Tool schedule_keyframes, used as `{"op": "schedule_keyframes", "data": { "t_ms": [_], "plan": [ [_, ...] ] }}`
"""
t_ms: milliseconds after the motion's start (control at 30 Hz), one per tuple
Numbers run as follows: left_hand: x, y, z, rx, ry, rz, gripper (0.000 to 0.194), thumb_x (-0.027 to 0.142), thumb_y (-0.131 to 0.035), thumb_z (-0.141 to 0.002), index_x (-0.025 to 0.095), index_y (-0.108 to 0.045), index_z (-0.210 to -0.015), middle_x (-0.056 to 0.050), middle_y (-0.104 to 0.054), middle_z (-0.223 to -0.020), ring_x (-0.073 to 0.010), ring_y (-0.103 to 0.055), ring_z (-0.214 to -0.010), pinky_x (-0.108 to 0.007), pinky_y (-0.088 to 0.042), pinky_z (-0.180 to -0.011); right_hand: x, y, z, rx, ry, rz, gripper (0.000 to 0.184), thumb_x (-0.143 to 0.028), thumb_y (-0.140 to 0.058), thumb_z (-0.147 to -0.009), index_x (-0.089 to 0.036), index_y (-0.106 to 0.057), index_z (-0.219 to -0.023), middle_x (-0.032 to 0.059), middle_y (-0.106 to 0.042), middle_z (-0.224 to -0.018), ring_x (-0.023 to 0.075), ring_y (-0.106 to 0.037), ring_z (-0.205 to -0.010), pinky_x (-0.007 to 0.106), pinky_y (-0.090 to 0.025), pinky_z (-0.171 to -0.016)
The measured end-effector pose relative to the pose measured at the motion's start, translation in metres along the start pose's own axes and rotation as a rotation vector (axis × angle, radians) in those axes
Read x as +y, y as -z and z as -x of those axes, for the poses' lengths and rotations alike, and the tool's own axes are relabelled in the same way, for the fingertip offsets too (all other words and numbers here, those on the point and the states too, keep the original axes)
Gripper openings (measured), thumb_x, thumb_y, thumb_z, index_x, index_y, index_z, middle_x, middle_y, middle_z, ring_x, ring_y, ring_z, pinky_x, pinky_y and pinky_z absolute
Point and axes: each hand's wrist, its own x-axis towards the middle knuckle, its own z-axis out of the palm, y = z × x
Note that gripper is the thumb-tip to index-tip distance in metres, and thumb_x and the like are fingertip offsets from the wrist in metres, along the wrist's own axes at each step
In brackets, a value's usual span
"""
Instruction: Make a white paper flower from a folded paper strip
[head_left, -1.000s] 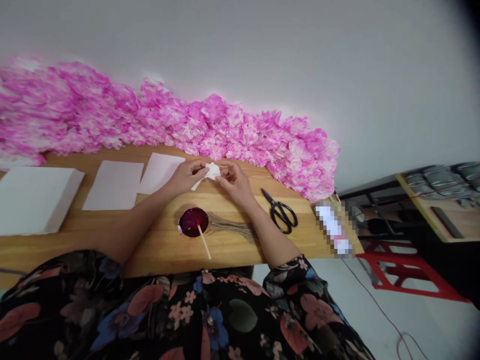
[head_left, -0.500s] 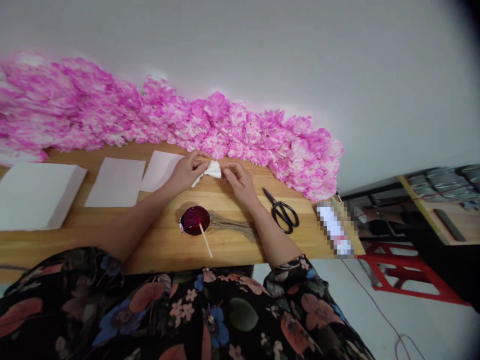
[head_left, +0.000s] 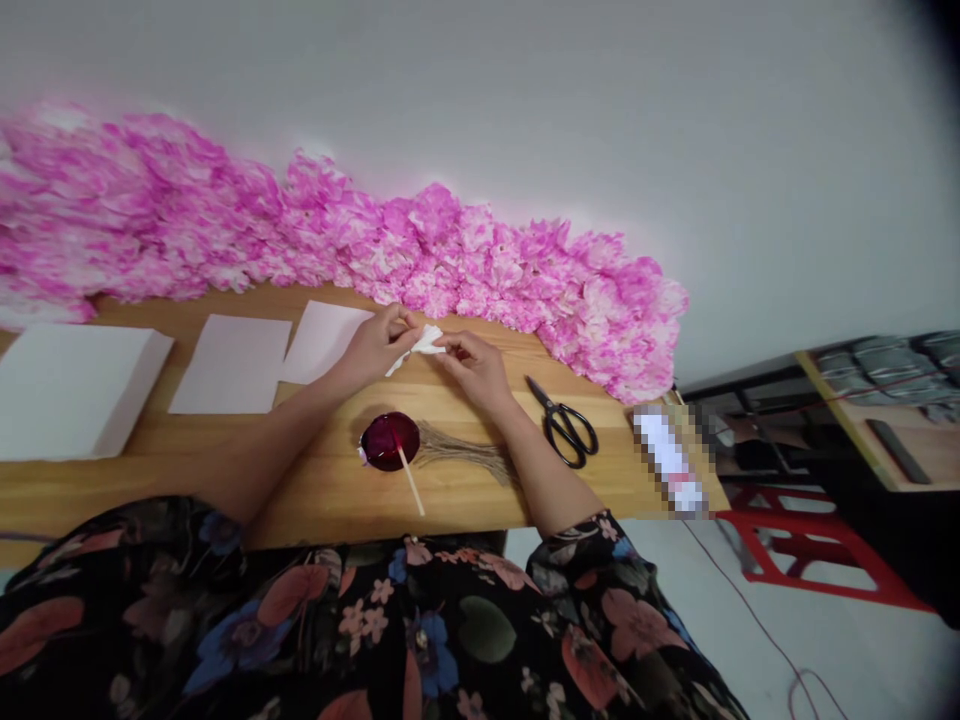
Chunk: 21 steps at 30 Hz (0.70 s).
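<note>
Slanting lower left to upper right; white paper (head_left: 429, 340) between 2 hands (head_left: 478, 374)

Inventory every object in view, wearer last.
Crinkled piece: one, white, centre
Dish: one, dark red, front
Stick: one, pale, in dish
Strands: bunch, brown, beside dish
Scissors: one, black, right
Sheets: two, whitish, left
Block: one, white, far left
Flowery mass: one, pink, back
Pixelated item: one, whitish, right end
Table: one, brown, beneath
Stool: one, red, right
Side table: one, brown, far right
Bundles: several, grey, side table
Bar: one, dark, side table
Cable: one, reddish, lower right
Floral garment: one, black, bottom
Left hand: one, bare, piece's left
Right hand: one, bare, piece's right
</note>
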Motion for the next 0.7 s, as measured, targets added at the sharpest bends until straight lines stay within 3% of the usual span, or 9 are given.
{"op": "schedule_keyframes", "data": {
  "t_ms": [133, 267, 433, 567, 700],
  "plan": [
    [-0.0039, 0.0017, -0.0019, -0.057, -0.025, 0.050, 0.033, 0.048, -0.070, -0.082, 0.022, -0.053, -0.091, 0.000, -0.070, -0.077, -0.0139, -0.061, -0.062, -0.023, -0.041, -0.056, 0.0032, 0.0003, -0.0002, 0.035, -0.025, 0.010, 0.017, -0.034, -0.072, -0.090, -0.023, -0.081, -0.099, 0.0017, -0.075, -0.088, 0.0152, -0.063, -0.076, 0.029, -0.048, -0.072],
    [-0.0076, 0.0039, -0.0036, -0.096, -0.035, 0.037, 0.038, 0.047, -0.077, -0.073, 0.020, -0.060, -0.093, -0.006, -0.075, -0.092, -0.0201, -0.070, -0.083, -0.031, -0.054, -0.076, 0.0059, 0.0009, -0.0010, 0.055, -0.029, 0.045, 0.016, -0.034, -0.070, -0.091, -0.023, -0.080, -0.097, 0.0021, -0.077, -0.091, 0.0163, -0.064, -0.078, 0.030, -0.049, -0.073],
    [-0.0100, 0.0049, -0.0040, -0.047, -0.059, -0.092, 0.032, 0.045, -0.070, -0.076, 0.019, -0.071, -0.094, -0.009, -0.079, -0.103, -0.0267, -0.073, -0.099, -0.039, -0.055, -0.095, 0.0035, 0.0033, -0.0012, 0.083, 0.045, 0.149, 0.010, -0.029, -0.071, -0.094, -0.025, -0.080, -0.094, 0.0057, -0.076, -0.109, 0.0218, -0.066, -0.103, 0.035, -0.052, -0.089],
    [-0.0088, 0.0045, -0.0025, -0.055, -0.114, -0.147, 0.029, 0.039, -0.065, -0.078, 0.018, -0.073, -0.098, -0.009, -0.081, -0.107, -0.0267, -0.074, -0.101, -0.039, -0.056, -0.097, 0.0033, 0.0047, -0.0008, 0.117, 0.099, 0.206, 0.008, -0.029, -0.072, -0.095, -0.027, -0.080, -0.094, 0.0062, -0.072, -0.116, 0.0244, -0.063, -0.112, 0.041, -0.051, -0.099],
    [-0.0062, 0.0050, -0.0005, -0.085, -0.185, -0.258, 0.026, 0.033, -0.060, -0.081, 0.019, -0.074, -0.098, -0.008, -0.081, -0.106, -0.0248, -0.074, -0.097, -0.035, -0.057, -0.091, 0.0039, 0.0059, -0.0009, 0.104, 0.077, 0.246, 0.009, -0.030, -0.071, -0.096, -0.028, -0.080, -0.096, 0.0061, -0.072, -0.108, 0.0244, -0.064, -0.105, 0.039, -0.051, -0.094]
  ]
}}
